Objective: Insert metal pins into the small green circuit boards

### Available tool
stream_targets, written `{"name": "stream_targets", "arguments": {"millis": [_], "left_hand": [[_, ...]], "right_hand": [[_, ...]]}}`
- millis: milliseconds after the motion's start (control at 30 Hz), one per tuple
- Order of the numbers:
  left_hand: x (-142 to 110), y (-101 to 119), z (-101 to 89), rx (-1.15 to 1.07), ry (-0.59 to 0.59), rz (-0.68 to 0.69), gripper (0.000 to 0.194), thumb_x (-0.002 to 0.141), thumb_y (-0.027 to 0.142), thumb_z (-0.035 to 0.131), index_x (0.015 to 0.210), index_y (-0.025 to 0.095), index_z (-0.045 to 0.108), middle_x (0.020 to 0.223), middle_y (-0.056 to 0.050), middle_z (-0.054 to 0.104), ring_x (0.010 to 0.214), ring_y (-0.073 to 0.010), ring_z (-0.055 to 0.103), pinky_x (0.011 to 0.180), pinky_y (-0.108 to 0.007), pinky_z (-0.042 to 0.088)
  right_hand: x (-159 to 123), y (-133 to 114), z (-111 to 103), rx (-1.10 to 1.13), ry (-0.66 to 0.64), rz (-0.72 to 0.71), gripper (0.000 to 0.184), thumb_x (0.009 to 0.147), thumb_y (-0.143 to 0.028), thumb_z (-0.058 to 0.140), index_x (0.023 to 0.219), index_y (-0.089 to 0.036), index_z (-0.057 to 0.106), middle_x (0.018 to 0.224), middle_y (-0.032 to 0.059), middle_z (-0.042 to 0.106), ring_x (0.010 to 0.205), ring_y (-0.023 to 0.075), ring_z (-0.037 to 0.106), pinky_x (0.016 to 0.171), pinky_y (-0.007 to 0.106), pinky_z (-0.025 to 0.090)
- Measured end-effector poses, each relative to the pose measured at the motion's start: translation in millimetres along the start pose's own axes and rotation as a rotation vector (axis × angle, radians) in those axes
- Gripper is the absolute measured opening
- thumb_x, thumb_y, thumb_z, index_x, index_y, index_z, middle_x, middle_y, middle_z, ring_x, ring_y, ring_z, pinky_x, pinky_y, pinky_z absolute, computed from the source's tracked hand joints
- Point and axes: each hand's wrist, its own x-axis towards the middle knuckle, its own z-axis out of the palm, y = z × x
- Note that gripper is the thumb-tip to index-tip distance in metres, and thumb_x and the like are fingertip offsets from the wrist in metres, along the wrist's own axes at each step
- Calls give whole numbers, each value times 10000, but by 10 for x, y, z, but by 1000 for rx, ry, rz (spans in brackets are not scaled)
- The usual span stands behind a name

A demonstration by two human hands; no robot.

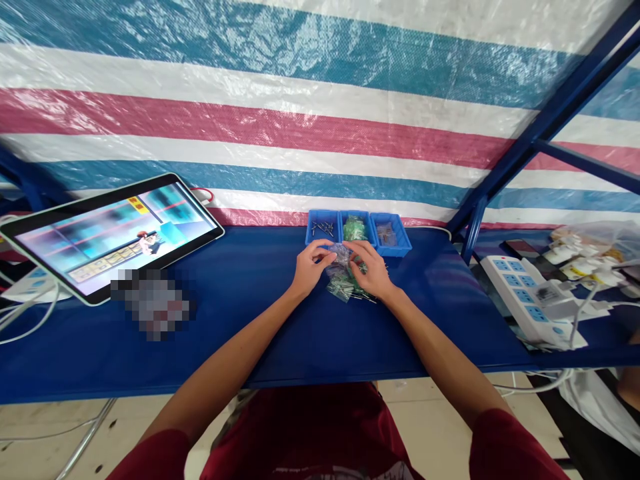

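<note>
My left hand (313, 268) is closed, thumb and forefinger pinching the left edge of a small transparent plastic bag (340, 255). From the other side, my right hand (369, 269) grips the same bag with curled fingers. Under and between the hands lies a pile of small bags with green pieces (341, 287), and several thin metal pins (364, 297) stick out toward the right. Just behind stand three blue bins. Thin dark metal pieces lie in the left bin (309, 230), green pieces in the middle bin (343, 220), and brownish pieces in the right bin (400, 251).
A tablet (125, 233) with a lit screen leans at the left, beside a blurred-out item (159, 303). On the right, a white power strip (525, 293) lies near cables and bagged white items (585, 257). Blue frame bars (537, 133) rise before a striped tarp.
</note>
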Motion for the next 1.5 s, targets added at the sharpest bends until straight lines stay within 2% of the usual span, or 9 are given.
{"name": "stream_targets", "arguments": {"millis": [167,400,633,833,1033,1100,1200,1300,1500], "left_hand": [[-4,74,5,-122,-35,-49,369,730,429,749,937,181,569,619,32,616,538,-112,571,571,-227,456],[-20,96,17,-149,-104,-49,379,800,523,656,901,162,606,632,-5,631,561,-129,574,601,-262,477],[-27,67,2,-90,-84,-14,375,874,512,565,843,148,649,654,-21,628,532,-101,518,521,-227,408],[-32,18,-2,-38,-80,-11,327,857,467,603,831,146,660,655,-17,630,547,-102,530,548,-227,432],[-42,35,-2,35,-84,11,297,863,441,584,822,157,658,652,-14,627,551,-117,538,567,-239,446],[-43,39,-8,104,-73,38,265,870,409,573,819,164,659,662,-14,637,565,-127,549,586,-247,452],[-33,8,-23,291,-61,108,181,862,332,572,832,180,665,748,-25,668,641,-151,581,625,-261,458],[-17,-55,-36,509,-97,186,102,827,256,594,863,197,669,836,-38,666,793,-196,599,741,-304,471],[-16,-120,-33,711,-251,243,129,851,276,587,898,192,673,927,-69,625,918,-247,559,878,-391,440]], "right_hand": [[7,68,15,-98,9,-87,291,934,-246,482,1185,-236,628,1183,115,527,963,206,595,816,366,547],[38,3,-18,-73,36,-7,254,950,-332,478,917,-202,694,911,87,607,791,181,593,719,324,516],[56,1,-44,187,163,346,285,858,-434,575,760,-176,644,628,9,593,544,137,518,552,273,437],[116,211,-122,414,496,662,306,769,-467,627,789,-163,602,535,-21,540,439,119,469,433,257,395],[116,411,-209,432,631,782,539,777,-409,576,1224,-109,544,931,99,708,502,130,577,456,271,465],[103,410,-221,374,611,756,557,777,-380,569,1264,-112,528,950,99,706,482,115,555,449,263,451],[91,337,-224,179,533,652,359,780,-352,559,1043,-127,655,834,73,701,498,119,533,498,269,459],[91,241,-205,-8,366,524,225,786,-329,550,816,-154,687,735,57,681,557,149,553,590,290,469],[95,194,-156,-223,43,389,172,773,-260,546,694,-180,676,542,6,565,515,148,497,558,271,374]]}}
